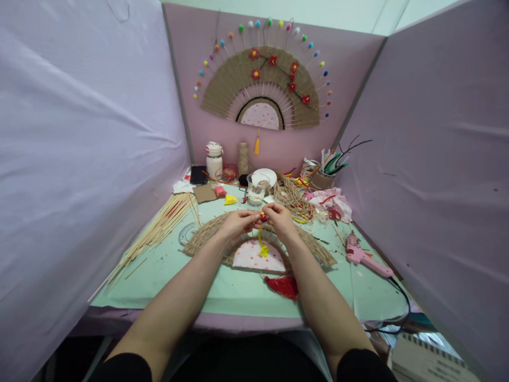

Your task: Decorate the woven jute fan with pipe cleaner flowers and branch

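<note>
The red piece (263, 216), small with a dab of yellow, is up between the fingertips, above the fan (207, 233). The left hand (243, 222) has thumb and fingers pinched on one side of it, the right hand (276, 216) on the other. It looks very light and probably soft, so a hard squeeze could crush it; a fingertip hold at its rim seems best. Just below, a yellow flower (264, 251) on a thin stem lies over the fan's spotted panel (242, 257); the stem looks bendy and likely springs a little. The fan itself seems light but wide, best taken by its two outer ends. Nearer the body is a limp red tassel (283, 286); well to the right lies a glue gun (368, 257), to be held by its handle.
</note>
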`<state>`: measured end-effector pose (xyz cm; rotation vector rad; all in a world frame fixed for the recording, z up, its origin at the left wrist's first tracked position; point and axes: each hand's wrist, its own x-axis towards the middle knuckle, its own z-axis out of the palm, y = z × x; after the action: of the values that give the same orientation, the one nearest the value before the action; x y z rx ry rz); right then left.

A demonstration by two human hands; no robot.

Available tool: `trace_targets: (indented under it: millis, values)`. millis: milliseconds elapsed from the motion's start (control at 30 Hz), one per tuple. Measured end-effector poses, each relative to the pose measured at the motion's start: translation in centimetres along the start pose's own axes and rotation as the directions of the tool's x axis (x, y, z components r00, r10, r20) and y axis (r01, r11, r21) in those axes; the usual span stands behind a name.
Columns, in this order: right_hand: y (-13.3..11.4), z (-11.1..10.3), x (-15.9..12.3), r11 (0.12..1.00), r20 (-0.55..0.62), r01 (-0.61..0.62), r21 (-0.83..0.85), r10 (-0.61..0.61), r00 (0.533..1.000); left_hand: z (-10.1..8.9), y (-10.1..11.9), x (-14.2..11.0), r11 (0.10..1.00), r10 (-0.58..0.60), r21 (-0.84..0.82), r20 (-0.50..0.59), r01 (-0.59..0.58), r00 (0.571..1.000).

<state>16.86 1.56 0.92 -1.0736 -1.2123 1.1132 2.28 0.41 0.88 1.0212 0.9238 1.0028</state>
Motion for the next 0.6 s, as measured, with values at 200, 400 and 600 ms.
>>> trace_targets:
  millis: [200, 400, 600]
  values:
    - [0.21, -0.15, 0.24, 1.000, -0.046, 0.015, 0.006, -0.014, 0.999, 0.05, 0.02, -0.06, 1.000, -0.013, 0.005, -0.006, 0.013, 1.000]
    - [0.17, -0.03, 0.37, 0.986, -0.002, -0.067, 0.153, 0.068, 0.998, -0.05, -0.08, 0.03, 1.000, 0.000, -0.003, -0.013, 0.000, 1.000]
    - [-0.31, 0.20, -0.39, 0.976, 0.154, -0.140, 0.164, 0.115, 0.981, -0.20, -0.23, 0.23, 1.000, 0.026, 0.004, -0.002, -0.026, 1.000]
